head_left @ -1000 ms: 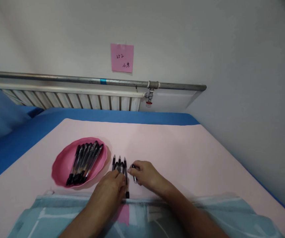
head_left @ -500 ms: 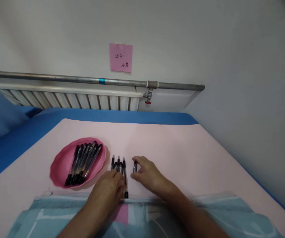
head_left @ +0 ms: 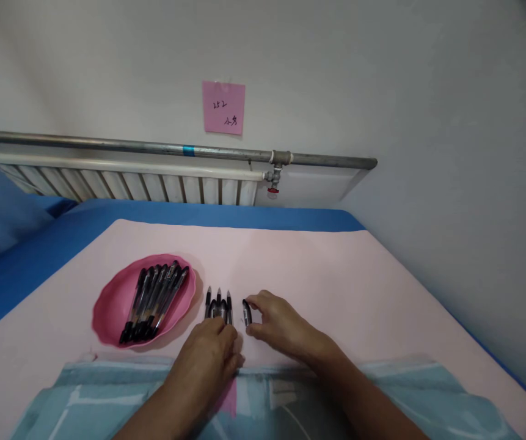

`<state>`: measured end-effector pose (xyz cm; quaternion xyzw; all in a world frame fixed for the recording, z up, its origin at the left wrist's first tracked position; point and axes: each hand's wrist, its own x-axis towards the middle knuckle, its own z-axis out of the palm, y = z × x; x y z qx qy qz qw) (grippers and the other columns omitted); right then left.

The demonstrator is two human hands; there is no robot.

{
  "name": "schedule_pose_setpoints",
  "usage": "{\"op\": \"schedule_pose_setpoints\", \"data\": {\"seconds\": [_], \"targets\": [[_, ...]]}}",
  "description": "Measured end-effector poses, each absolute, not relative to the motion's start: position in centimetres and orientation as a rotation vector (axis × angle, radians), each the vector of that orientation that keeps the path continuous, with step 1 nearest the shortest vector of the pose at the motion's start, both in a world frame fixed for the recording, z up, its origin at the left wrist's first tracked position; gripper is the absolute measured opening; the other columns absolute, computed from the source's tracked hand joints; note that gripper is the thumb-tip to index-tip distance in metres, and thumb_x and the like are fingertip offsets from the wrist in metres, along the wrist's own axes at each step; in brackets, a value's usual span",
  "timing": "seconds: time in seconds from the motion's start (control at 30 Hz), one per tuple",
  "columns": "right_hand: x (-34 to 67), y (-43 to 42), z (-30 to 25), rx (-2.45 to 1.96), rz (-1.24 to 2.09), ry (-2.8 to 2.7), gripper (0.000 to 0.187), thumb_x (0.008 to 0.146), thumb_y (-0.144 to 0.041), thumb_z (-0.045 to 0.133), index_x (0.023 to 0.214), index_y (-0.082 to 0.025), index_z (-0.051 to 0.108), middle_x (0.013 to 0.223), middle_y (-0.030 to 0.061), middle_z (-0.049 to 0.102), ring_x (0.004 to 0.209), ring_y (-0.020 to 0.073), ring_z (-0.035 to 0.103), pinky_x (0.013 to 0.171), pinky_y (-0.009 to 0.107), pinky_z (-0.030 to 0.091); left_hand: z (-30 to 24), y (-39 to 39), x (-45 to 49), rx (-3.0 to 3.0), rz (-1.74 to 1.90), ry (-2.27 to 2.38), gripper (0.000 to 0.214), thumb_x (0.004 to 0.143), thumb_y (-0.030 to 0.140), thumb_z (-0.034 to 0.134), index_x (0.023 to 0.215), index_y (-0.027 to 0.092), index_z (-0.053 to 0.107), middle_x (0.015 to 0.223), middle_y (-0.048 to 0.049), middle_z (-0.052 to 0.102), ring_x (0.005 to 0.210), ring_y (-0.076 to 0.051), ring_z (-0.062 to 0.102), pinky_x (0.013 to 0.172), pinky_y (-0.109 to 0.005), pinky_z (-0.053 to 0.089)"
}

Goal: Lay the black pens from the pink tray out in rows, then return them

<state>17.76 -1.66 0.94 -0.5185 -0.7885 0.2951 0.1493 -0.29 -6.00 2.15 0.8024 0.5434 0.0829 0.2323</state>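
Observation:
My right hand [head_left: 274, 321] pinches a black pen cap [head_left: 247, 313] between thumb and fingertip, just above the pink tabletop. To its left, three uncapped pens [head_left: 229, 300] lie with their tips pointing away from me. Between them sit black pen caps [head_left: 218, 308], set in a tight row. My left hand [head_left: 212, 351] is curled over the near ends of this row, its fingers closed on the rightmost uncapped pen. The lower parts of the pens are hidden under that hand.
A pink scalloped bowl [head_left: 104, 305] to the left holds several capped pens [head_left: 153, 302]. Teal cloth [head_left: 107, 391] lies along the near edge. Behind the table are a radiator [head_left: 153, 183], a pipe [head_left: 129, 145] and a wall with a pink note [head_left: 223, 108].
My left hand has shifted slightly right and now covers the lower part of the rightmost uncapped pen. The cap in my right hand has turned and shows more of its length.

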Motion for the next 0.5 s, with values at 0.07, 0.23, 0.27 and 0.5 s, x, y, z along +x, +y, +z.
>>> {"op": "schedule_pose_setpoints", "data": {"seconds": [0.07, 0.23, 0.27, 0.5], "targets": [[17.8, -1.6, 0.6, -1.474, 0.818, -2.274, 0.039, 0.069, -0.022, 0.065, 0.107, -0.02, 0.058, 0.089, 0.003, 0.055, 0.076, 0.0149, 0.051, 0.067, 0.024, 0.037, 2.0, -6.0, -0.2, 2.211, 0.2, 1.493, 0.008, 0.076, 0.025, 0.056, 0.073, 0.018, 0.06, 0.084, -0.0046, 0.058, 0.08, -0.018, 0.052, 0.071, -0.029, 0.036], [17.5, -1.5, 0.0, -1.423, 0.778, -2.293, 0.037, 0.069, -0.024, 0.066, 0.106, -0.02, 0.058, 0.09, 0.0027, 0.056, 0.08, 0.0153, 0.051, 0.071, 0.025, 0.037, 1.6, -5.8, -0.3, 2.237, 0.227, 1.46, 0.01, 0.076, 0.026, 0.058, 0.071, 0.019, 0.061, 0.083, -0.0037, 0.057, 0.077, -0.017, 0.051, 0.07, -0.029, 0.035], [17.5, -1.5, 0.0, -1.415, 0.781, -2.297, 0.037, 0.07, -0.024, 0.065, 0.106, -0.02, 0.057, 0.09, 0.0027, 0.056, 0.08, 0.0152, 0.051, 0.071, 0.025, 0.037, 1.5, -5.8, -0.3, 2.256, 0.236, 1.446, 0.009, 0.076, 0.027, 0.058, 0.072, 0.019, 0.061, 0.083, -0.0034, 0.057, 0.077, -0.017, 0.05, 0.069, -0.029, 0.035], [17.9, -1.5, 0.5, -1.44, 0.779, -2.286, 0.028, 0.071, -0.024, 0.064, 0.098, -0.02, 0.058, 0.087, 0.002, 0.056, 0.076, 0.0145, 0.05, 0.067, 0.024, 0.036, 0.7, -5.6, -0.3, 2.423, 0.197, 1.392, 0.018, 0.082, 0.023, 0.049, 0.073, 0.021, 0.064, 0.081, -0.0041, 0.059, 0.076, -0.017, 0.05, 0.068, -0.031, 0.033]]}}
